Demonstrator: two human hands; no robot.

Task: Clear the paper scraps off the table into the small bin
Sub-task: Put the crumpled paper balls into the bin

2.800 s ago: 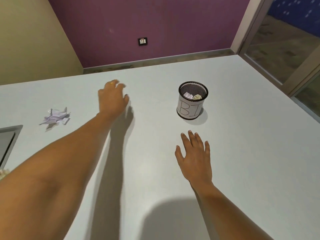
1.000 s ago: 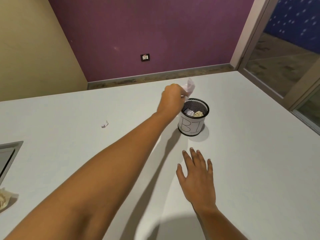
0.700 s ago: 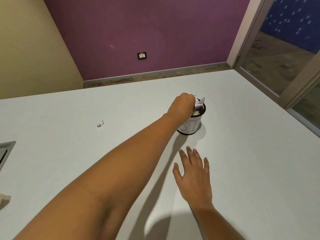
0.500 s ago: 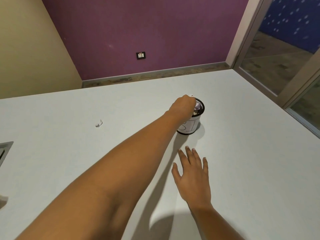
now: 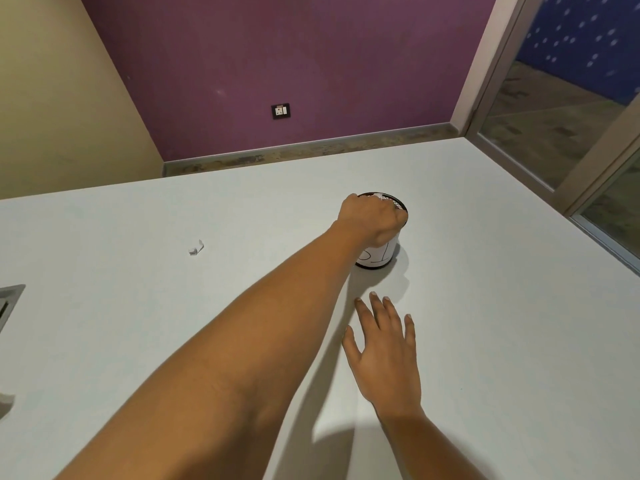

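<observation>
— Edges first?
— Table (image 5: 502, 323) ending far against a strip of floor under the purple wall; right edge running beside the glass door frame (image 5: 568, 188). Broad open tabletop right of the small bin (image 5: 379, 254) and beyond it. At far left, a grey inset panel (image 5: 8, 299), cut by the frame.

— Hands?
— Left hand (image 5: 370, 220) reaching in from near left, over the bin's mouth, knuckles up, fingers curled down past the rim and hidden. White paper bit (image 5: 380, 197) showing just beyond the knuckles; gripped or released, cannot tell. Right hand (image 5: 384, 355) flat on the table near of the bin, fingers straight, spread, pointing far, holding nothing.

— Bin's set?
— Upright, long axis vertical, mouth up, white label with black lettering facing near. Right of centre, well in from both edges.

— Anything loose?
— One paper scrap (image 5: 196, 247) on the table, well left of the bin, small and folded, one end curled upward. Long axis too small to read.
</observation>
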